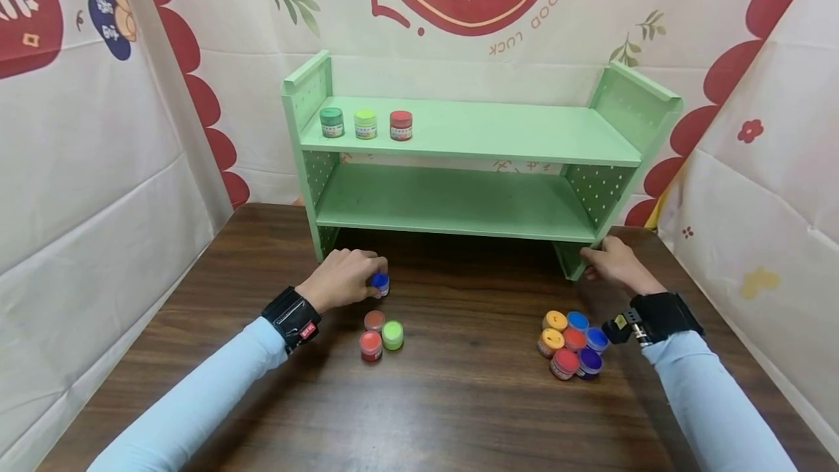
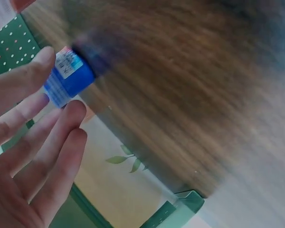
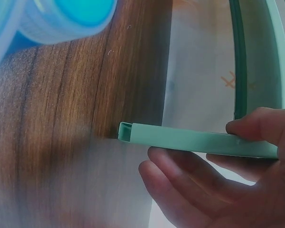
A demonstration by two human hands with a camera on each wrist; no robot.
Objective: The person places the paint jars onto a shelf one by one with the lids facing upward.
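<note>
My left hand (image 1: 344, 277) pinches a small blue paint jar (image 1: 380, 282) between thumb and fingertips, low over the table in front of the shelf's left leg. The left wrist view shows the jar's (image 2: 70, 71) blue cap and white label. Just nearer stand three more jars: a brown one (image 1: 374, 320), a light green one (image 1: 393, 335) and a red one (image 1: 371, 346). Over on the other side, my right hand (image 1: 615, 266) grips the lower right side panel (image 3: 194, 139) of the green two-tier shelf (image 1: 459, 231), thumb on one face and fingers on the other.
On the top tier stand a dark green jar (image 1: 331, 122), a lime jar (image 1: 365, 124) and a red-capped jar (image 1: 401, 125). A cluster of orange, red and blue jars (image 1: 574, 339) sits on the wooden table (image 1: 459, 414) near my right wrist. Printed cloth (image 1: 524, 79) hangs behind.
</note>
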